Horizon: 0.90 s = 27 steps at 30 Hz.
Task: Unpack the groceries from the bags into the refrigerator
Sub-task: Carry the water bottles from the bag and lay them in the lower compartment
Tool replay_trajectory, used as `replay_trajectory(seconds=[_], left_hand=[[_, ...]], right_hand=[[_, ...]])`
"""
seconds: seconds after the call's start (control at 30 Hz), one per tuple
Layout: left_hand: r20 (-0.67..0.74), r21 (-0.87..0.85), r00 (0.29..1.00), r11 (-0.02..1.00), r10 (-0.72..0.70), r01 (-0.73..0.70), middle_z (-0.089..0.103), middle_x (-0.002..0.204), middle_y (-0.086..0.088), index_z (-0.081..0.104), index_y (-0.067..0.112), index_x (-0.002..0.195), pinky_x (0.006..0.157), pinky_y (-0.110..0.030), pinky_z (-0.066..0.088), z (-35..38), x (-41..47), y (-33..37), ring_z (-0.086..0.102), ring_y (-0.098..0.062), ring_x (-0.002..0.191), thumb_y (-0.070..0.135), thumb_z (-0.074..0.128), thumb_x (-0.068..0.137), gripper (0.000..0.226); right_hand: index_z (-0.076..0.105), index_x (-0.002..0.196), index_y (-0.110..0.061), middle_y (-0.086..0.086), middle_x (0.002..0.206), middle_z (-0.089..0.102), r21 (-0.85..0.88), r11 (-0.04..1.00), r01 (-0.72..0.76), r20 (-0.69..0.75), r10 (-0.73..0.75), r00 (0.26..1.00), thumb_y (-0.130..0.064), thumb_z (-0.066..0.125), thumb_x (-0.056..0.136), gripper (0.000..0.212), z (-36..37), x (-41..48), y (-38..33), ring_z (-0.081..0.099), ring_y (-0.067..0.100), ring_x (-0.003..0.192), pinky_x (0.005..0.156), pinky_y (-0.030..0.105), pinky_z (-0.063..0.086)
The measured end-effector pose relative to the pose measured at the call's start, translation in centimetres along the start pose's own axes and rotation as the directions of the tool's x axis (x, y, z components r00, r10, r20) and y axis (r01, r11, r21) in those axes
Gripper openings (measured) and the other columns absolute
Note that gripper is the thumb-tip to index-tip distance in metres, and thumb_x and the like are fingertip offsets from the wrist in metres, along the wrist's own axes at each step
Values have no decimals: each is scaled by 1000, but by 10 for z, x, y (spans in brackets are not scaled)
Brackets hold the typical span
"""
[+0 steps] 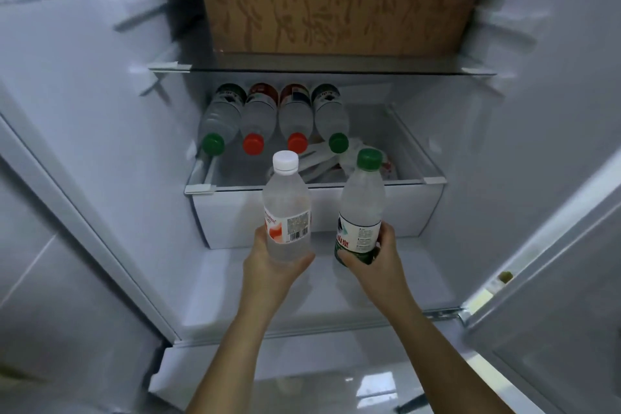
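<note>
L hand (261, 257) round white-cap bottle (285, 208), R hand (386, 257) round green-cap bottle (361, 205) (both upright)

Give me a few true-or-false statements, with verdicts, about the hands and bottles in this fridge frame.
1. The left hand holds a white-capped bottle. True.
2. The right hand is empty. False: it grips a green-capped bottle.
3. Under the glass shelf, four bottles lie on their sides, caps toward the camera. True.
4. All four of those caps are red. False: the two outer caps are green and the two middle ones red.
</note>
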<state>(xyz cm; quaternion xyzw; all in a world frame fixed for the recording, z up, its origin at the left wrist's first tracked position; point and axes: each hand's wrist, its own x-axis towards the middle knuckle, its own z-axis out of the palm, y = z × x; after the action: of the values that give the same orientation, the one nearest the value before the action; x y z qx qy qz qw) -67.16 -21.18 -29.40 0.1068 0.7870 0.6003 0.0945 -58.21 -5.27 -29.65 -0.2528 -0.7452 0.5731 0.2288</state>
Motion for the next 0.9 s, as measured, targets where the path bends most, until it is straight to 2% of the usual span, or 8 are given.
replay_trajectory(seconds=[0.2,0.37,0.5,0.6,0.67,0.73,0.8,0.9], left_hand=[[-31,63,999,997,39,-37,55,123,7,42,31,129,84,-27,45,-5,-5,0,55,-14,109,37,87,65,79],[-236,149,924,951,300,-271,46,125,5,40,23,134,92,-30,44,-27,-5,45,47,-12,113,46,79,72,77],[-209,179,849,873,484,-454,46,128,4,42,21,136,94,-24,39,-32,14,92,45,-8,115,44,75,78,70],[-135,183,839,845,527,-502,49,124,7,44,23,136,90,-21,40,-28,28,112,48,-6,111,42,73,81,64],[-82,151,874,872,480,-465,59,111,8,52,25,124,81,-21,46,-23,37,117,56,-6,98,40,72,83,48],[-42,124,918,914,394,-387,66,88,7,59,23,98,66,-24,48,-18,42,116,60,-9,80,36,69,86,21],[-49,87,934,933,353,-348,66,73,3,54,20,80,60,-29,44,-14,43,112,59,-13,70,33,65,88,19],[-77,53,928,931,365,-361,64,70,-2,50,20,73,57,-28,41,-13,42,108,55,-13,64,30,63,89,23]], right_hand=[[35,129,-31,-9,123,55,-43,999,2,44,0,999,-12,81,76,72,-6,0,-3,56,2,110,77,5,47],[35,145,-23,-4,135,46,-59,993,103,-120,-109,987,-24,73,85,72,-22,-4,-42,48,11,120,96,30,48],[52,132,-21,-4,122,56,-84,962,258,-259,-272,927,-25,64,92,42,-32,4,-99,54,7,107,83,14,44],[56,128,-20,0,111,54,-199,934,297,-235,-340,911,-31,65,92,39,-29,23,-125,51,1,90,71,6,41],[58,123,-20,1,109,54,-335,908,249,-131,-307,943,-41,65,89,40,-23,37,-130,51,5,87,71,13,40],[60,106,-23,-3,99,58,-492,850,188,-64,-251,966,-46,66,87,31,-17,44,-128,55,12,87,67,26,40],[54,84,-26,-7,80,58,-584,801,133,-63,-208,976,-49,65,86,25,-17,45,-126,56,16,78,58,27,35],[48,68,-28,-8,66,53,-574,808,133,-74,-213,974,-46,65,87,31,-26,40,-129,54,16,67,51,27,31]])
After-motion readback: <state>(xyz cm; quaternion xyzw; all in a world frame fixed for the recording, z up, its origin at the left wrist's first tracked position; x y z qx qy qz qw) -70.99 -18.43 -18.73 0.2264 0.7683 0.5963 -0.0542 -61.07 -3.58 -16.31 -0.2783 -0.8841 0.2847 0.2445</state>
